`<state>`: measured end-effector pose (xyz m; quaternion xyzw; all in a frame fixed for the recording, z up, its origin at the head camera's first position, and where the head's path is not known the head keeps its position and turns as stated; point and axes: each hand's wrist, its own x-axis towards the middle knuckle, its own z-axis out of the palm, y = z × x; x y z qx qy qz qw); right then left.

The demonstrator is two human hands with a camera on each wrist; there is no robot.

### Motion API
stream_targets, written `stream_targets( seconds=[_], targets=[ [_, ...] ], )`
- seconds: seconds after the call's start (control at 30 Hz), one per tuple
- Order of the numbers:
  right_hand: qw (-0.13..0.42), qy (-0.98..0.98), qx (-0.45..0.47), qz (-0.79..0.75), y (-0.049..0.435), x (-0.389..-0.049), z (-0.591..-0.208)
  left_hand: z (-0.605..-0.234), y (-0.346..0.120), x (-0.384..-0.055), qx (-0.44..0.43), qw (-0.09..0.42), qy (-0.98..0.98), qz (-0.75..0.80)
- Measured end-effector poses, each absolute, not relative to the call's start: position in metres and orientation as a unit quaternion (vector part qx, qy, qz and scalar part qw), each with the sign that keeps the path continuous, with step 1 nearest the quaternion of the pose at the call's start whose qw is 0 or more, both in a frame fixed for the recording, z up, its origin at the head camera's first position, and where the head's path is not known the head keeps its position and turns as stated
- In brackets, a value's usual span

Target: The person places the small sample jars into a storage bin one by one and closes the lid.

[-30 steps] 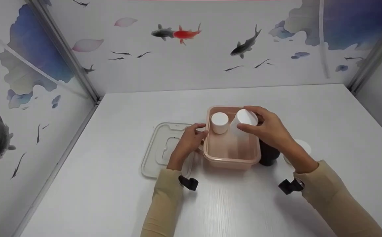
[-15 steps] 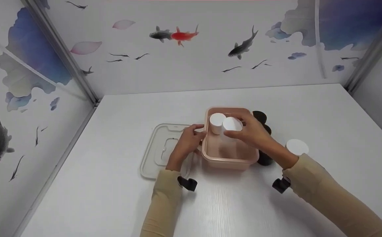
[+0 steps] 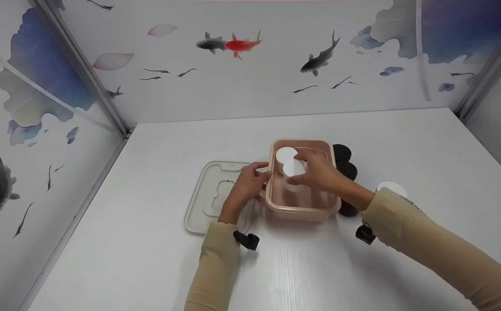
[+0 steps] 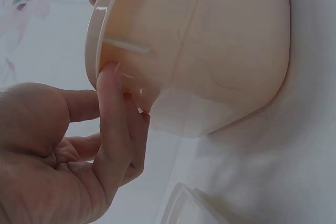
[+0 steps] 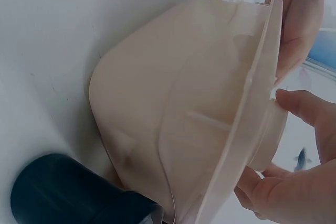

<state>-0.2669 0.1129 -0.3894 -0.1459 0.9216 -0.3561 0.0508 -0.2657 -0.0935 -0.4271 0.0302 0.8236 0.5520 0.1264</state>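
Note:
A pink plastic storage box (image 3: 302, 211) stands on the white table without its lid. My left hand (image 3: 248, 183) grips its left rim; in the left wrist view the fingers (image 4: 113, 124) curl against the rim from outside. Inside the box my right hand (image 3: 319, 172) holds a white round-topped jar (image 3: 294, 167) between thumb and fingers. Right beside it in the back left corner is a second white jar (image 3: 285, 153). The right wrist view has the held jar's white top (image 5: 270, 135) above the rim, while the box wall hides its lower part.
A pale rectangular lid (image 3: 196, 216) lies left of the box, partly under the left hand. Several black cylinders (image 3: 346, 170) line the box's right side; one dark cylinder (image 5: 63, 192) is close in the right wrist view. Farther right, a white round top (image 3: 391, 187) is partly behind the sleeve.
My right hand has carried the white jar leftward and lower into the box, up to the other white jar. The black cylinders on the right show more. My left hand stays on the rim.

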Motion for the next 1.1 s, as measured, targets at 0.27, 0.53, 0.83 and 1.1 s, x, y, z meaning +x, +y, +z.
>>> stream_targets(
  seconds=[0.27,0.53,0.83,1.1],
  targets=[
    [0.093,0.934,-0.145,-0.312,0.106,-0.271,-0.394,-0.425,-0.093,-0.265,0.023,0.128,0.824,0.552],
    [0.095,0.941,-0.147,-0.289,0.101,-0.278,-0.400,-0.425,-0.092,-0.266,0.018,0.129,0.825,0.550],
    [0.100,0.940,-0.149,-0.289,0.100,-0.283,-0.399,-0.423,-0.093,-0.266,0.020,0.122,0.828,0.548],
    [0.092,0.949,-0.152,-0.260,0.097,-0.285,-0.401,-0.423,-0.093,-0.265,0.027,0.129,0.821,0.556]
  ],
)
